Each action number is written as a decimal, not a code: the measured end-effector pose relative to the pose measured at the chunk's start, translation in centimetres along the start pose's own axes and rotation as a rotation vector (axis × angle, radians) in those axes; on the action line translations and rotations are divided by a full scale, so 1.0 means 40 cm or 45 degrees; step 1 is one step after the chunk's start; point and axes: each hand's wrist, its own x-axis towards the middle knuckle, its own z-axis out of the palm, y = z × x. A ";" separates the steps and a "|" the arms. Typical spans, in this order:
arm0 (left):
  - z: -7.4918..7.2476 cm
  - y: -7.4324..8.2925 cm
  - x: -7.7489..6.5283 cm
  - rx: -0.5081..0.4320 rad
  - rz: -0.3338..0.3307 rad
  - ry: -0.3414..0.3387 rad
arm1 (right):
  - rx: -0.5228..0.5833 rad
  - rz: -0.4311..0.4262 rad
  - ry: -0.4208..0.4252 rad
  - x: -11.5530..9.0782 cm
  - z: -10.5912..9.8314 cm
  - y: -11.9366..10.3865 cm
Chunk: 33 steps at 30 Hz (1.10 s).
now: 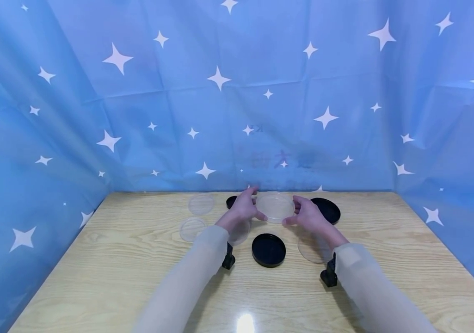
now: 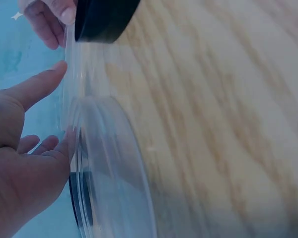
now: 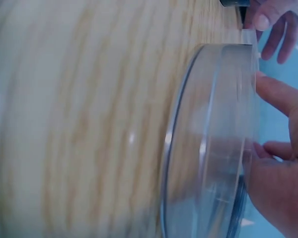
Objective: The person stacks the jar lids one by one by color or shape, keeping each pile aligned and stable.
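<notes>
At the back middle of the table, a clear round shallow dish (image 1: 275, 208) lies between both hands. My left hand (image 1: 243, 208) holds its left side, thumb at the near rim and fingers toward the back. On the right side my right hand (image 1: 309, 216) holds it the same way, with the thumb at the near rim. Beneath the left wrist sits another clear dish (image 2: 116, 163), partly covered in the head view. A further clear dish (image 3: 203, 139) stands under the right wrist. In front of the hands is a black round dish (image 1: 268, 249).
A larger black dish (image 1: 329, 209) stands just behind the right hand, and a small black one (image 1: 230, 201) is partly hidden by the left hand. Two clear discs (image 1: 201, 203) lie at the back left. A blue star-printed curtain (image 1: 220, 115) borders the wooden table (image 1: 107, 268).
</notes>
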 end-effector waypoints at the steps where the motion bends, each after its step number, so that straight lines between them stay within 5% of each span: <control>1: -0.001 -0.001 0.001 0.011 -0.010 0.003 | 0.002 -0.002 -0.001 0.000 0.000 0.000; 33: -0.023 0.004 0.020 0.198 -0.045 -0.115 | -0.048 0.032 -0.056 -0.002 -0.015 -0.004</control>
